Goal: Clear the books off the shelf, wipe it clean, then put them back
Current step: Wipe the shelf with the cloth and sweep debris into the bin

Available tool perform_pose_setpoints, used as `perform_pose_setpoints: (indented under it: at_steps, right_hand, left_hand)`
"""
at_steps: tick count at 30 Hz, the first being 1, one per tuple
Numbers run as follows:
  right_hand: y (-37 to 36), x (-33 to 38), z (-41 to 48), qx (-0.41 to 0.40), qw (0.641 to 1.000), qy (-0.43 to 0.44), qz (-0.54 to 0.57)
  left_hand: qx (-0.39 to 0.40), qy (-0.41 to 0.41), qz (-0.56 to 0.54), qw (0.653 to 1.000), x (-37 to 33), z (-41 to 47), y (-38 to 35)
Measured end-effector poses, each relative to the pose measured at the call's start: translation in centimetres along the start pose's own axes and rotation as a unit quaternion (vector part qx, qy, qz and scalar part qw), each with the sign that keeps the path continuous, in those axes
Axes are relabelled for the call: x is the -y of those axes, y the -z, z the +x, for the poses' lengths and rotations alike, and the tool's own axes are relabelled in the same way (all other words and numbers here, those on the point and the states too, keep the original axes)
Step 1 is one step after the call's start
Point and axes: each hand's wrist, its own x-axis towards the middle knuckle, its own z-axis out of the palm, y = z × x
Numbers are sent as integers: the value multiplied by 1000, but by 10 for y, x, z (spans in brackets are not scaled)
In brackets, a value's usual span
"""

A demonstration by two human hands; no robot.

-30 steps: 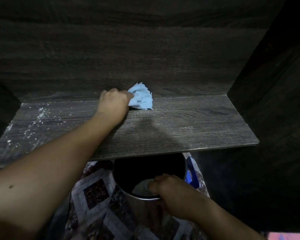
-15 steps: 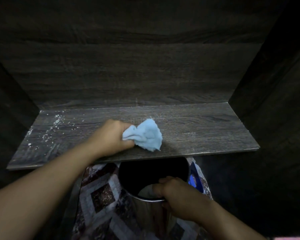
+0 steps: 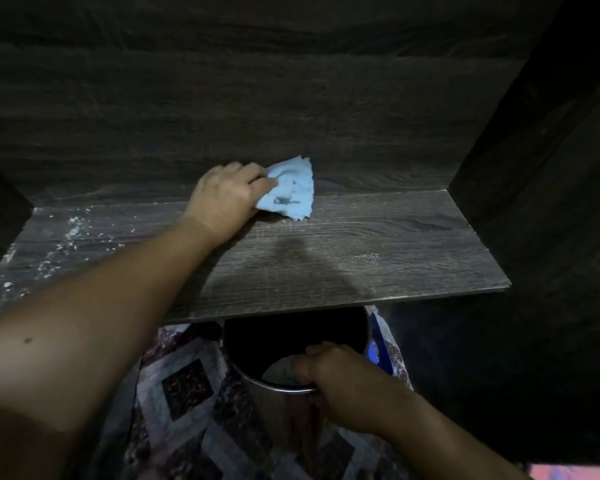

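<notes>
Wood-grain laminate, dark grey-brown: one shelf [image 3: 361, 244], a flat board set in a cabinet recess, closed behind by a back panel [image 3: 291, 98] and on the right by a side panel [image 3: 534, 168] of the same finish.

Surface: white specks [image 3: 70, 233] and smears scattered over the left end of the shelf. The middle and right parts show only faint pale streaks.

Cloth [image 3: 288, 192]: pale blue, crumpled, lying on the shelf at its rear edge, about mid-width, where the board meets the back panel. Its upper corner stands up against that panel.

Left hand [image 3: 226, 199]: reaches in from the lower left, knuckles up, fingers curled round the left side of the cloth and holding it down on the board. The heel of the hand rests on the shelf.

Pail [image 3: 278, 403]: round, metal, with a bright rim and a dark interior, standing below the front edge of the shelf. Something pale lies inside near the rim; what it is cannot be told.

Right hand [image 3: 340, 382]: grips the near rim of the pail, fingers curled over it.

Fabric [image 3: 184, 386]: patterned in pale and dark diamonds, lying under and left of the pail.

Blue object [image 3: 378, 351]: partly hidden just right of the pail, kind not discernible
</notes>
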Motion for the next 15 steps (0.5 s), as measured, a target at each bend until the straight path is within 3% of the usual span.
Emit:
perform_pose_setpoints:
  at_steps: [3, 6, 15]
  right_hand:
    - [1, 0, -2, -2, 1000, 1, -2]
    - [0, 1, -4, -5, 1000, 7, 13]
    - [2, 19, -14, 5, 999, 25, 21]
  left_hand:
    - [77, 68, -32, 994, -10, -6, -7]
    - [93, 125, -60, 986, -23, -9, -1]
    - [203, 125, -129, 963, -54, -53, 52]
